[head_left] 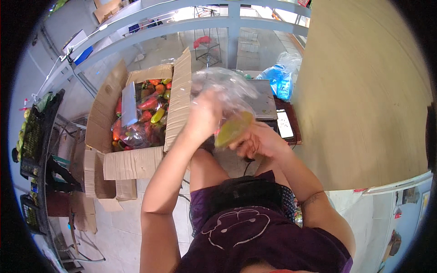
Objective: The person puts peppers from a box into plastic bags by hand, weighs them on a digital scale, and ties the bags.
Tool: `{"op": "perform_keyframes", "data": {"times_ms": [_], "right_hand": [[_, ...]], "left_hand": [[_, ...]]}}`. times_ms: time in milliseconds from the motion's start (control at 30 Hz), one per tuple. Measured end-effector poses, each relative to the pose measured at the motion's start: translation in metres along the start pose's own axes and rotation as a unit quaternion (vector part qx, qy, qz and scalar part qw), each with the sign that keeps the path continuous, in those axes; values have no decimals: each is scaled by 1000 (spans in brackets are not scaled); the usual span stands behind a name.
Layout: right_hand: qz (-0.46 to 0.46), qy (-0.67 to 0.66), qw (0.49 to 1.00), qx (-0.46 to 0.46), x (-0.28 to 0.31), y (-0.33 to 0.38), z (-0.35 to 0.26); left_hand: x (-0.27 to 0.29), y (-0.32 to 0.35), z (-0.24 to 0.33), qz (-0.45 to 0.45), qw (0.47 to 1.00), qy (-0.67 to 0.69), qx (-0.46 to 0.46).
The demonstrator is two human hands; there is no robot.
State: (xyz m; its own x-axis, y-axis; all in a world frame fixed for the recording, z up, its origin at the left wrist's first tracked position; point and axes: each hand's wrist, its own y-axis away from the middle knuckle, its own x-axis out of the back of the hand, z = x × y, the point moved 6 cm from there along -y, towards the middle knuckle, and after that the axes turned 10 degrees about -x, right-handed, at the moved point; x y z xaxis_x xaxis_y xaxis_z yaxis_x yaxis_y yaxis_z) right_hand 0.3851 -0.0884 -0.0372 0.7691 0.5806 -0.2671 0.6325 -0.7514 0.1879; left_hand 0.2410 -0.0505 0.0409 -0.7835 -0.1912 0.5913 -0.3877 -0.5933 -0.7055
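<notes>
A clear plastic bag (227,82) is held up in front of me, smeared by motion. My left hand (208,113) is closed on the bag's side, its fingers partly hidden behind the film. At the bag's lower end is a yellow-green pepper (234,129), seemingly inside the plastic. My right hand (261,141) curls its fingers around the pepper's lower side from the right. To the left, an open cardboard box (134,164) holds many red, orange and green peppers (148,103). A pale flat strip (129,104) and some clear plastic lie on top of them.
Behind the bag stands a metal-topped scale or box (264,98). Right of it are a blue-printed plastic pack (280,82) and a phone with a lit screen (285,123). A large wooden panel (359,100) fills the right side. Dark crates (34,145) stand at far left.
</notes>
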Motion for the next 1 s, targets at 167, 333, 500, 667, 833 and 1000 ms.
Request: {"op": "perform_keyframes", "data": {"times_ms": [167, 333, 500, 667, 833, 1000], "right_hand": [[231, 329, 890, 213, 9, 12, -16], [44, -270, 961, 36, 9, 2, 23], [-18, -228, 973, -25, 12, 7, 24], [66, -27, 994, 83, 17, 23, -7], [44, -239, 970, -1, 13, 9, 16], [43, -253, 965, -47, 17, -13, 63]], "left_hand": [[-8, 2, 1, -46, 996, 7, 74], [-16, -5, 43, -200, 973, -106, -47], [-5, 6, 30, -81, 993, -52, -75], [1, 9, 18, -19, 997, 25, 66], [-5, 5, 57, -108, 988, -83, -73], [-7, 5, 82, -101, 965, 9, -243]]}}
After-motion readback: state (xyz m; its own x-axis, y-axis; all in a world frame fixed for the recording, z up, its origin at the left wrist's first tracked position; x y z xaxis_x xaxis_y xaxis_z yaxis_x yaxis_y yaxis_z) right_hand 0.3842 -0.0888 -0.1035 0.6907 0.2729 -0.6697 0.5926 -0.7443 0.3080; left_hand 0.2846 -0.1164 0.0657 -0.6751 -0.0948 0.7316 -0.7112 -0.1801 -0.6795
